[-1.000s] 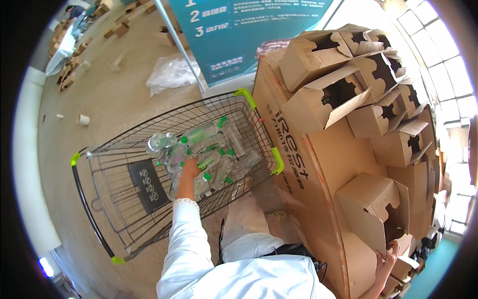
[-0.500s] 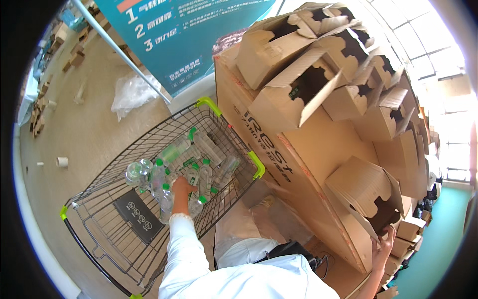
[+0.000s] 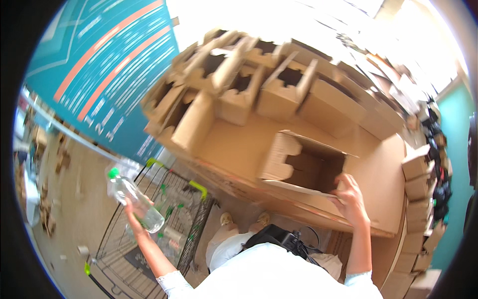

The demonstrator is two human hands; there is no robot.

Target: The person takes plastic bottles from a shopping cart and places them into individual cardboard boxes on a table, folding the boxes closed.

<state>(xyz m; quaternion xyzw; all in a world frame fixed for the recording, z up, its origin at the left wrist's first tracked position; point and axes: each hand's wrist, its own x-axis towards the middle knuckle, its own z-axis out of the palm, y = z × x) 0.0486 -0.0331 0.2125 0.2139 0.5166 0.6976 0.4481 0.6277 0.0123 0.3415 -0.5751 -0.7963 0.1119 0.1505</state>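
Note:
My left hand (image 3: 134,213) is wrapped round a clear plastic bottle (image 3: 138,199) with a green cap, raised over the shopping cart (image 3: 105,245). More clear bottles (image 3: 180,215) with green caps lie inside the cart's wire basket. On the right, my right hand (image 3: 350,198) grips the near right edge of an open cardboard box (image 3: 279,160), its thumb and fingers on either side of the wall. This box rests on a big cardboard carton (image 3: 234,142). Its flaps have cut-out notches, and its dark inside shows no contents that I can make out.
Several similar open boxes (image 3: 281,97) stand in rows along the carton's far side. A blue-green printed board (image 3: 107,65) rises at the far left. Stacked small cartons (image 3: 417,199) line the right side, by a teal floor strip (image 3: 454,219).
My left hand has come up out of the cart with a bottle. My view has turned toward the carton's top. My right hand stays at the open box, which now faces me more.

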